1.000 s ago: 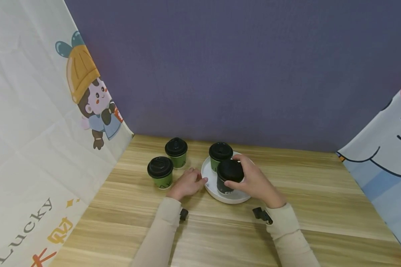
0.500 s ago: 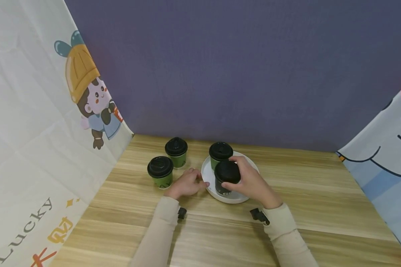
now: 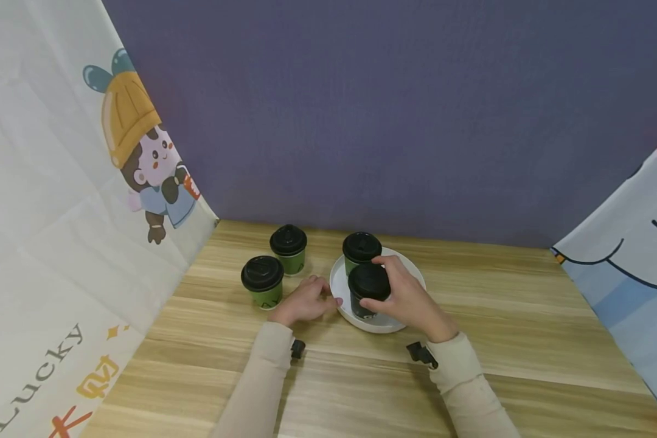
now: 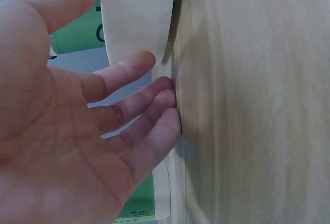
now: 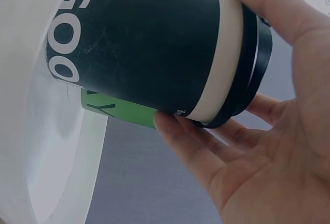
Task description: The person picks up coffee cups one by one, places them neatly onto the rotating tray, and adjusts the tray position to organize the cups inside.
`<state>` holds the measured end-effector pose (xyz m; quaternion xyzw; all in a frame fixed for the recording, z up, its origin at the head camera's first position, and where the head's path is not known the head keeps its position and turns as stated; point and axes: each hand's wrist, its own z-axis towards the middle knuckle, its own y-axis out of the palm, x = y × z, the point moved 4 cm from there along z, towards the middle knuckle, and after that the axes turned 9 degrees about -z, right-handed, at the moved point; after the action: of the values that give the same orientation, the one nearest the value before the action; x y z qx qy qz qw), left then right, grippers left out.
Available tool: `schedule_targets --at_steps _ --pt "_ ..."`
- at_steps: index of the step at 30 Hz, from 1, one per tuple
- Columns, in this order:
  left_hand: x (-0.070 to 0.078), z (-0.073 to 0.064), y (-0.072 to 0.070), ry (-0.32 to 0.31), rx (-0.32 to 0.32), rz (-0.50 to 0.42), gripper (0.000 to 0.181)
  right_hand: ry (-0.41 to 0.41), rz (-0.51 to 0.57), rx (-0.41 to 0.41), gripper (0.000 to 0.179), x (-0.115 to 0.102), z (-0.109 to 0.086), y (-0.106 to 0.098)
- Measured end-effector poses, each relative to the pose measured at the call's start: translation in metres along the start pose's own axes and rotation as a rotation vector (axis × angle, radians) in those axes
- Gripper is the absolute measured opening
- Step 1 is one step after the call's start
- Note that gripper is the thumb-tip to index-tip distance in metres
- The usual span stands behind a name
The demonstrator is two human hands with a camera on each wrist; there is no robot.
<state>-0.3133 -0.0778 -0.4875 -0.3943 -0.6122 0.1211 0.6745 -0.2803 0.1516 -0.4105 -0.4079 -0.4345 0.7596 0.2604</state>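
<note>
My right hand (image 3: pixel 410 304) grips a dark paper coffee cup (image 5: pixel 139 48) with a black lid and white lettering. Thumb and fingers lie around its upper part, just under the lid. The cup's base is down inside the rim of a round white plate (image 3: pixel 385 327). Behind it on the plate stands a green paper cup (image 3: pixel 361 249), also black-lidded and partly hidden. At the plate's left side, my left hand (image 3: pixel 305 301) rests with loosely bent fingers, thumb at the rim. In the left wrist view its index fingertip (image 4: pixel 144 59) is right at the plate's outer wall.
Two more green cups with black lids, a nearer one (image 3: pixel 263 283) and a farther one (image 3: pixel 289 249), stand left of the plate. The wooden table (image 3: pixel 350 389) ends at a purple-grey panel (image 3: pixel 394 121). Printed cloths (image 3: pixel 60 182) hang at both sides.
The right hand and the dark cup have shifted slightly left on the plate. The left thumb has moved a little along the plate's rim. The green cups have stayed put.
</note>
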Motion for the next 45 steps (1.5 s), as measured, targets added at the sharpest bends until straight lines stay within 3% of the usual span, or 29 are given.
schedule_targets --at_steps 32,45 --pt "0.006 -0.003 -0.003 0.009 0.006 -0.010 0.036 0.000 -0.055 0.066 0.085 -0.005 0.003 0.003" --pt "0.003 0.000 -0.001 0.045 0.063 0.013 0.028 0.027 0.009 0.147 0.045 0.026 -0.001 -0.022"
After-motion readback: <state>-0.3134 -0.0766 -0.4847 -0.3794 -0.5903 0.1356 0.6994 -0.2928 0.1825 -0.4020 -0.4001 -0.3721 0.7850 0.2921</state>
